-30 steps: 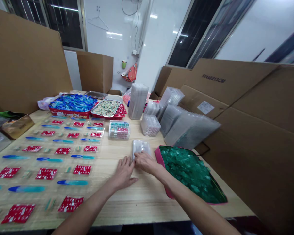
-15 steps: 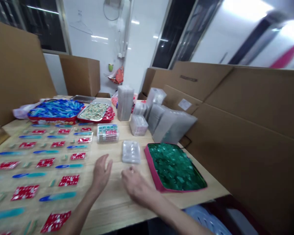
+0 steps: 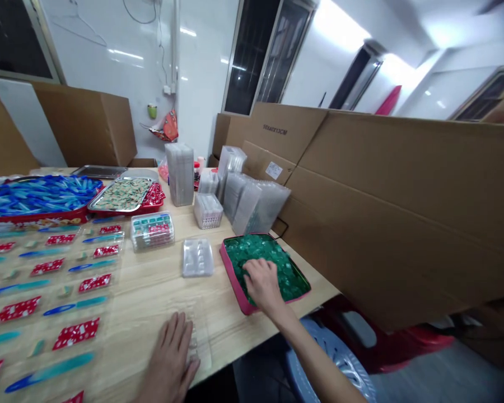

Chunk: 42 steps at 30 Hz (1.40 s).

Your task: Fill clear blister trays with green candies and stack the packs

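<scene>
My right hand [image 3: 261, 285] reaches into a pink-rimmed tray [image 3: 232, 277] full of small green packets [image 3: 277, 263], with its fingers curled down among them. What they hold, if anything, is hidden. My left hand [image 3: 171, 358] lies flat, fingers spread, on a clear plastic tray [image 3: 199, 338] near the table's front edge. A small stack of clear blister trays [image 3: 197, 257] sits just left of the green packets.
Rows of clear trays with red sachets [image 3: 94, 282] and blue sticks cover the table's left side. At the back stand a red bin of blue sticks [image 3: 33, 196], a metal tray of packets [image 3: 121, 194] and stacks of clear trays [image 3: 252, 201]. Cardboard boxes [image 3: 395, 207] wall the right. A blue stool [image 3: 340, 364] is below.
My right hand left the blister trays and moved right into the green packets. My left hand drew back to the front edge onto a clear tray. The view swung right.
</scene>
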### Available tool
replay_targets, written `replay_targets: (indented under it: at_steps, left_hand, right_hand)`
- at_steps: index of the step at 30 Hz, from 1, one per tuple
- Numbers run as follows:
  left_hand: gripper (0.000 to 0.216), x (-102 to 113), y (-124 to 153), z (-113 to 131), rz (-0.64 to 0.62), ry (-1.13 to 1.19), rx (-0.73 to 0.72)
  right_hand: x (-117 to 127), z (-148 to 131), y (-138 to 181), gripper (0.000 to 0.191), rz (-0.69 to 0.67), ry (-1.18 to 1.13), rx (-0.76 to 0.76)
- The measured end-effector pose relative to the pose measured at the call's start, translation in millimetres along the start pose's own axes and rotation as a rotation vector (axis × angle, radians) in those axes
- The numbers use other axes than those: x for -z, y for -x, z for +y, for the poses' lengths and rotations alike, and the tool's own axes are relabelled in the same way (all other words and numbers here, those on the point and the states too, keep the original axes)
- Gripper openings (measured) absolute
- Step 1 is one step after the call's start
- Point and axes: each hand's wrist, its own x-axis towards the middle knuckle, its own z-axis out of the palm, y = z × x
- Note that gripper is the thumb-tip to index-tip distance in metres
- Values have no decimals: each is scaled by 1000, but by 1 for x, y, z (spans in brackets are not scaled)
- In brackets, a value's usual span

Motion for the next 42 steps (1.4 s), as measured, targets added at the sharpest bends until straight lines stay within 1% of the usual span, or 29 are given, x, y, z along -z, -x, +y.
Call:
replay_targets:
  at_steps: [1,3,6,8,11,13,15,17,19,22,25,29,32,36,39,42]
  left_hand:
    - [73,-1,0,2,-11,-6,6]
    - [76,-1,-2,5,-20,-16,18]
    - [77,-1,-2,7,-43,-25,20]
    - [77,1,-2,7,-59,-25,26]
    - [76,6,-1,7,-103,1,37]
    - [73,11,-2,7,-153,36,51]
    - [69,17,-4,7,-214,70,79]
    - [68,25,-6,8,-276,96,108]
    - [68,32,-9,10,-334,118,129]
    - [68,42,-13,12,-398,143,141]
    - [70,47,-15,13,-430,153,151]
    - [70,49,-17,15,-437,162,164]
    - [70,49,-17,15,-441,163,171]
    - [71,45,-16,13,-420,134,148]
    - [70,36,-11,12,-368,92,111]
    - [69,22,-5,8,-268,32,76]
  right_hand:
    - [0,11,-8,18,-11,79,-26]
    - [-6,23,-18,23,-65,172,-12]
    - [-17,28,-22,25,-114,191,27]
    - [-20,29,-19,24,-98,175,35]
    - [-17,24,-12,25,3,60,60]
    - [-13,13,-7,22,77,-116,90]
    - [-11,-5,0,19,92,-336,108]
    - [-12,-26,5,17,29,-530,104]
    - [-17,-46,10,16,-67,-654,102]
    - [-31,-67,12,16,-187,-719,145]
    - [-47,-76,7,18,-276,-703,202]
    - [-65,-81,-6,21,-340,-600,264]
    - [-75,-86,-13,19,-332,-530,320]
    - [-83,-90,-14,15,-311,-451,362]
    - [-84,-91,-11,17,-336,-452,376]
    - [-84,-91,-10,18,-343,-476,367]
